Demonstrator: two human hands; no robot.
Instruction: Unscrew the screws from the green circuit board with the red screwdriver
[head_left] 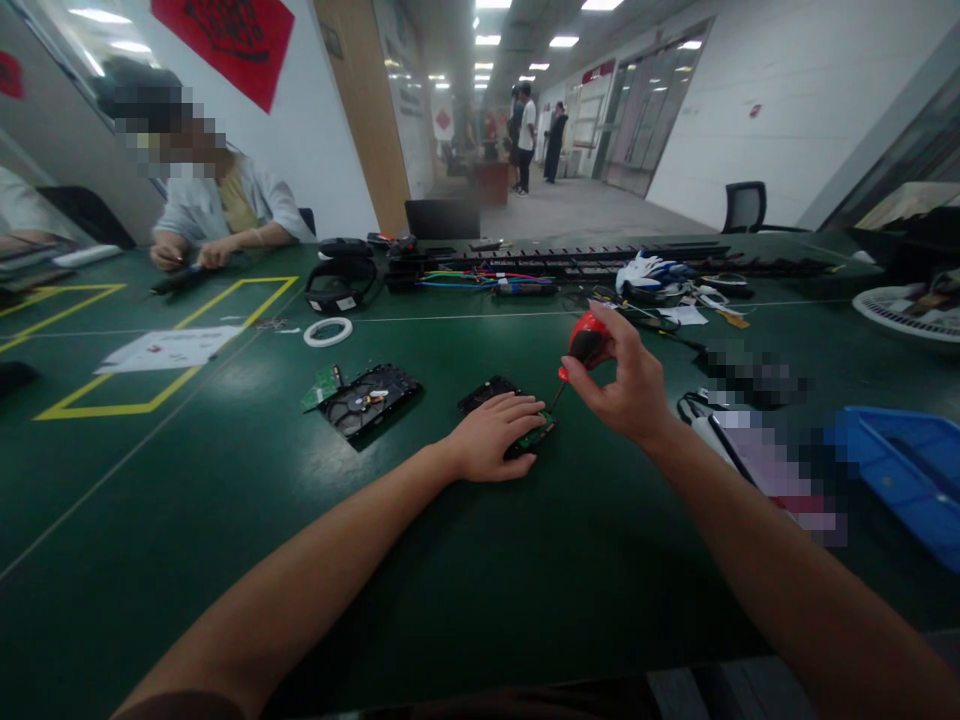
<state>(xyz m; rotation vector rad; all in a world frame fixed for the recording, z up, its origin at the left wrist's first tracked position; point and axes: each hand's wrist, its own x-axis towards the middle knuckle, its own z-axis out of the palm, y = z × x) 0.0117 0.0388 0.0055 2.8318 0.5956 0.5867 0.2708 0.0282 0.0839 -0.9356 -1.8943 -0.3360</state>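
Note:
My left hand [498,440] lies over a black device part [491,391] with a green circuit board [545,428] at its right end. Its fingers reach across the part and the thumb rests along the near side, gripping it against the table; much of the part is hidden beneath. In my right hand [626,385] is a screwdriver [587,340] with a red and black handle, tilted so that its thin shaft points down to the board's edge. To the left lies an open black casing [375,402] with a small green board [324,388] beside it.
A white ring [328,332], a black strap [341,287] and white gloves [651,275] lie farther back on the green table [420,580]. A blue tray [907,470] sits at the right. Across the table at left, a person [232,205] handles a dark object.

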